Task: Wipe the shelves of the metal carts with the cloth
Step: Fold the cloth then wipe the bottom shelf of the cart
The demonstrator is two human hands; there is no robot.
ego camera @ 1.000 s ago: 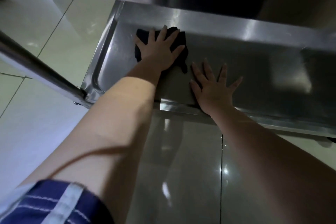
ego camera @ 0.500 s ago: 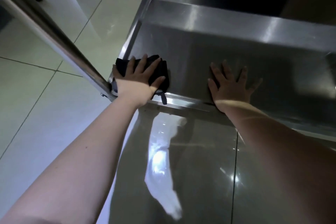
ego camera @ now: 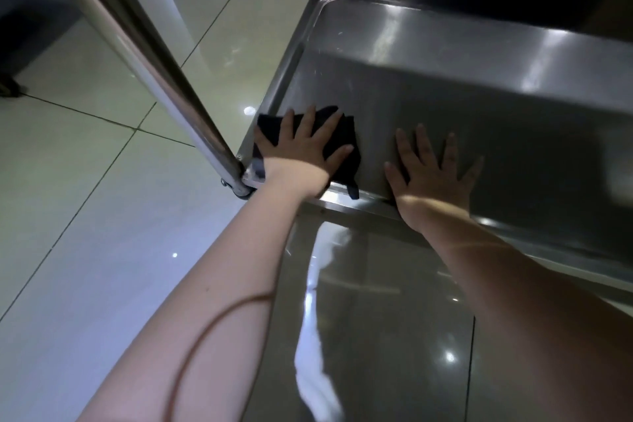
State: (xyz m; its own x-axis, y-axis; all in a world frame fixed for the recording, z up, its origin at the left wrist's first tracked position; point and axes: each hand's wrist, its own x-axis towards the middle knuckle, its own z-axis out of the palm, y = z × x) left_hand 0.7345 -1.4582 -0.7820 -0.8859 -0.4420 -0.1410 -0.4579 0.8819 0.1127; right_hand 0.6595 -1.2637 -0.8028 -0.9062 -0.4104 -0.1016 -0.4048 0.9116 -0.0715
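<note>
The left hand (ego camera: 303, 147) lay flat, fingers spread, on the crumpled black cloth (ego camera: 351, 169) in the front left corner of the shiny steel cart shelf (ego camera: 445, 96). The right hand (ego camera: 433, 175) pressed the bare shelf beside it, also spread wide. The cloth stretched left to right, and the palm hid its middle.

A dark crumpled cloth (ego camera: 342, 151) lies flat in the near-left corner of the steel cart shelf (ego camera: 445, 86).
</note>
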